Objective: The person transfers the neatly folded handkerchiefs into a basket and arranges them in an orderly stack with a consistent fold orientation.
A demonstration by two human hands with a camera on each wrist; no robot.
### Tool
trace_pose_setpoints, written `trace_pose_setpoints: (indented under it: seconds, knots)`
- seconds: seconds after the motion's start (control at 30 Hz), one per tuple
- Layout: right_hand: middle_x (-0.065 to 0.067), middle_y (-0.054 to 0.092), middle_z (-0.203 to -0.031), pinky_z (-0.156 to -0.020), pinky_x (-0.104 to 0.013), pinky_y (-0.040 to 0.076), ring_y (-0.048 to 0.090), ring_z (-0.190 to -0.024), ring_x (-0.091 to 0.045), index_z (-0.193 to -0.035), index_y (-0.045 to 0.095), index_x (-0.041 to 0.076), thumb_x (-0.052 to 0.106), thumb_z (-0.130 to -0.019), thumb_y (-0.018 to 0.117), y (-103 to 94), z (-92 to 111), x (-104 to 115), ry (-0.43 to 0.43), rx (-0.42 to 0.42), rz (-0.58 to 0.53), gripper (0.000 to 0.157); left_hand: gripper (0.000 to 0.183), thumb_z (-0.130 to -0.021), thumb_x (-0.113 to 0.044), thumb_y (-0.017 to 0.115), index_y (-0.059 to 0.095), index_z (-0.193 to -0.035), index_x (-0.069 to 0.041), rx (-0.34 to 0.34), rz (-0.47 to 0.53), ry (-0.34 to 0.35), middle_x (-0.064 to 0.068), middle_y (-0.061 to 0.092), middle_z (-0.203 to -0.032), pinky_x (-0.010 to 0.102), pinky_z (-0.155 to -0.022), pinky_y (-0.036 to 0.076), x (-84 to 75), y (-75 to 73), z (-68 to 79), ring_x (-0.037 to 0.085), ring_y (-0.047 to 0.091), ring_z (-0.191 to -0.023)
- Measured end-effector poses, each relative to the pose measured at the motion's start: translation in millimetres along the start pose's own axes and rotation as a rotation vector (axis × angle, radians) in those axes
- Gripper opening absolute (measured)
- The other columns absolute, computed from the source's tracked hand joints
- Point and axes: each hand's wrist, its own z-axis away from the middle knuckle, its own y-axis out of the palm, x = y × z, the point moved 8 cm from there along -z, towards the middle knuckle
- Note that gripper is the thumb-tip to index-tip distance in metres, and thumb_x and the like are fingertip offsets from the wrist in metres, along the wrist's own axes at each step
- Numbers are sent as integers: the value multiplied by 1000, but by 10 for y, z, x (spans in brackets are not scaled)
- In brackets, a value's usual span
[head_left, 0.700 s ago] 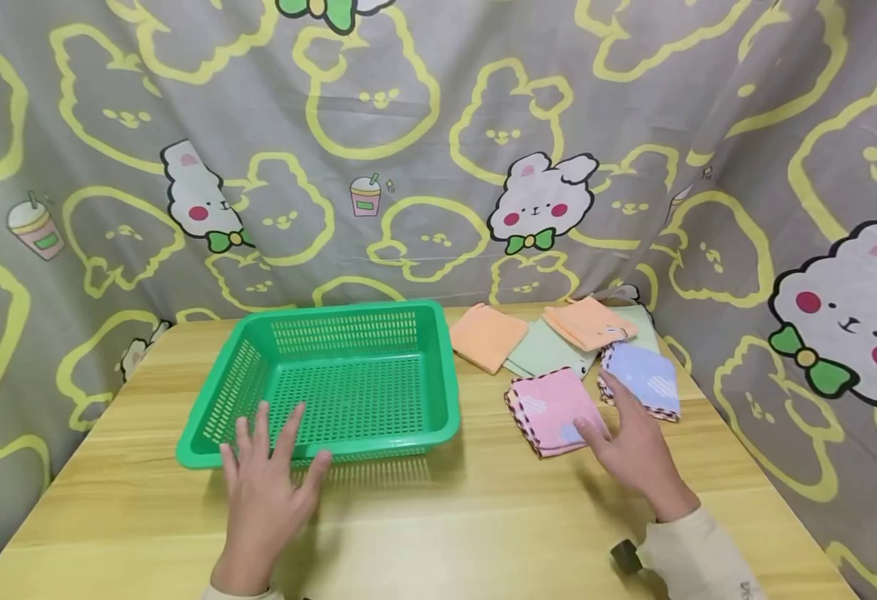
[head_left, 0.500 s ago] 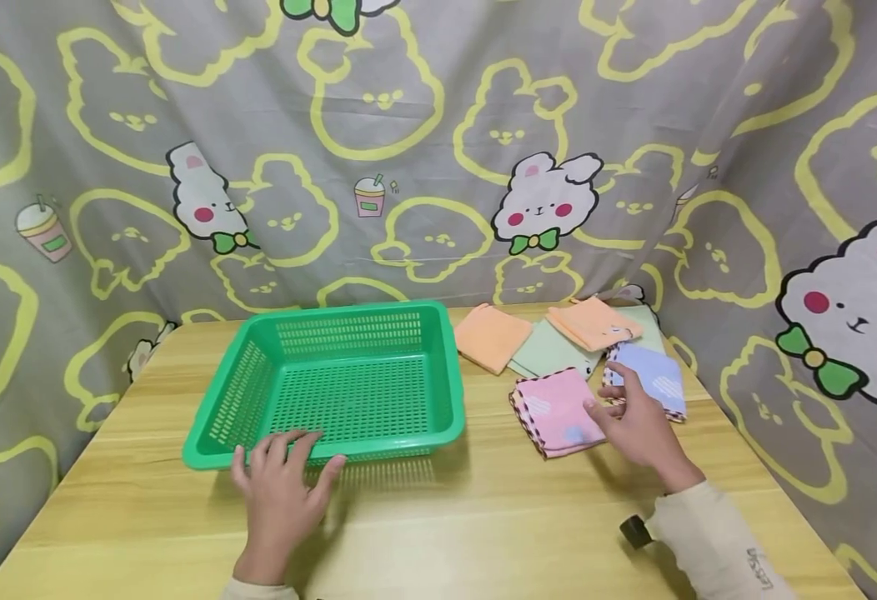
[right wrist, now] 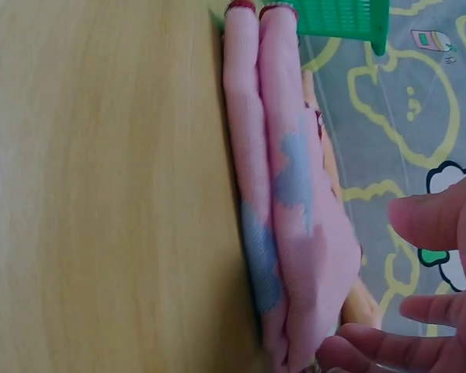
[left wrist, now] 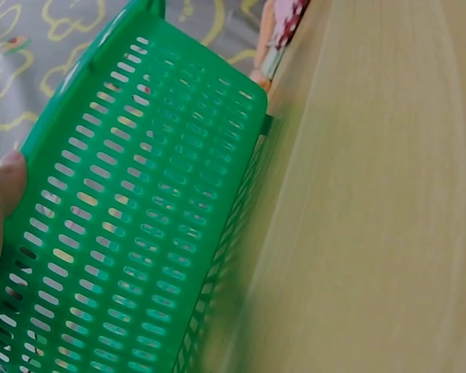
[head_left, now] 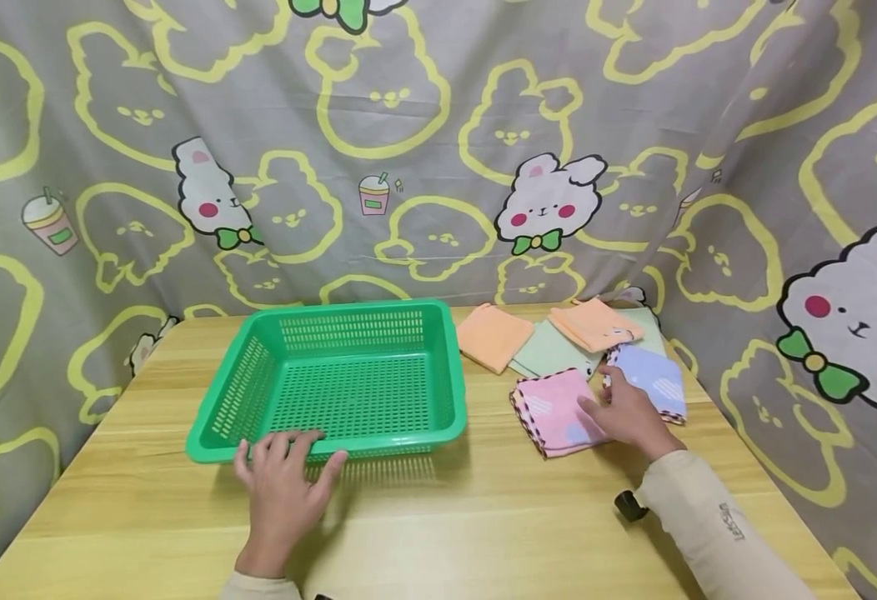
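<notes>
The green plastic basket (head_left: 348, 396) stands on the left half of the table, with nothing inside. My left hand (head_left: 281, 487) grips its near rim, fingers curled over into it and thumb on the outer side; the left wrist view shows the thumb (left wrist: 12, 179) at the rim. A folded pink towel (head_left: 556, 412) with a checked edge lies right of the basket. Over its right edge hovers my right hand (head_left: 629, 417), thumb and fingers parted. In the right wrist view the pink towel (right wrist: 295, 210) shows two thick folds, with fingertips close beside its end.
Behind the pink towel lie a folded blue towel (head_left: 652, 379), two orange towels, one at the left (head_left: 494, 336) and one on top (head_left: 594, 323), and a green towel (head_left: 551, 352). A patterned grey curtain (head_left: 438, 167) hangs behind the table (head_left: 438, 533).
My left hand has moved from spread fingers above the basket's near side to gripping its rim. My right hand has shifted slightly and lowered toward the pink towel's right edge.
</notes>
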Motion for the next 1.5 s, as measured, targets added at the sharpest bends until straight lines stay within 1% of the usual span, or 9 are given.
trace_pose_setpoints:
  seconds: [0.13, 0.23, 0.43, 0.67, 0.87, 1.03, 1.17, 1.3, 1.5]
  knots:
    - [-27, 57, -108, -81, -53, 45, 57, -96, -40, -140, 29, -6, 41, -94, 60, 25, -18, -40, 10, 39, 10, 73, 70, -90, -69, 44, 68, -96, -4, 7, 2, 5, 20, 63, -94, 72, -98, 9, 2, 10, 6, 46, 47, -99]
    - [-27, 57, -106, -81, -53, 45, 57, -95, -40, -138, 31, -7, 40, -94, 60, 66, -48, -68, 15, 69, -1, 70, 67, -90, -67, 47, 68, -98, -5, 15, 7, 4, 19, 63, -95, 71, -99, 9, 11, 3, 11, 45, 47, -100]
    - [-32, 55, -120, -89, -54, 44, 55, -109, -42, -135, 38, -9, 37, -94, 59, 141, -122, -128, 45, 112, -51, 65, 63, -90, -66, 49, 68, -99, -6, 26, 5, -4, 18, 63, -96, 71, -99, 10, 15, -29, 10, 44, 47, -101]
    - [-26, 56, -112, -79, -43, 45, 53, -94, -33, -128, 48, -12, 26, -95, 59, 142, -140, -188, 58, 139, -84, 51, 62, -90, -64, 50, 68, -100, -6, 50, 9, -13, 18, 63, -96, 70, -99, 10, -10, -4, 6, 44, 47, -102]
    - [-21, 52, -107, -74, -37, 44, 51, -93, -30, -127, 46, -7, 18, -96, 57, 203, -158, -195, 82, 159, -206, 42, 63, -90, -65, 50, 68, -100, -5, 37, 12, -10, 19, 63, -98, 71, -99, 10, 2, -22, 10, 44, 47, -102]
    - [-20, 57, -100, -66, -33, 49, 60, -79, -21, -126, 42, -10, 11, -96, 55, 219, -130, -134, 86, 172, -305, 39, 64, -90, -66, 48, 68, -100, -6, 26, 14, 1, 19, 63, -97, 71, -98, 10, 3, -36, 10, 44, 47, -102]
    - [-17, 61, -93, -59, -32, 51, 62, -69, -17, -129, 37, -11, 7, -97, 52, 234, -122, -47, 77, 180, -442, 40, 64, -90, -66, 48, 68, -100, -6, 26, 5, 7, 19, 63, -97, 72, -98, 11, 7, -48, 1, 44, 47, -102]
    - [-13, 61, -91, -58, -31, 53, 63, -68, -16, -132, 34, -10, 5, -98, 50, 241, -128, 11, 85, 183, -556, 40, 62, -90, -65, 51, 68, -100, -6, 32, -5, 3, 18, 63, -97, 72, -98, 12, 3, -55, 3, 44, 48, -102]
    - [-11, 57, -89, -59, -30, 52, 61, -67, -15, -130, 34, -8, 6, -99, 49, 202, -61, 64, 80, 170, -608, 38, 64, -91, -66, 47, 68, -101, -6, 39, -13, 8, 17, 63, -98, 71, -99, 11, -28, -27, 17, 44, 48, -102]
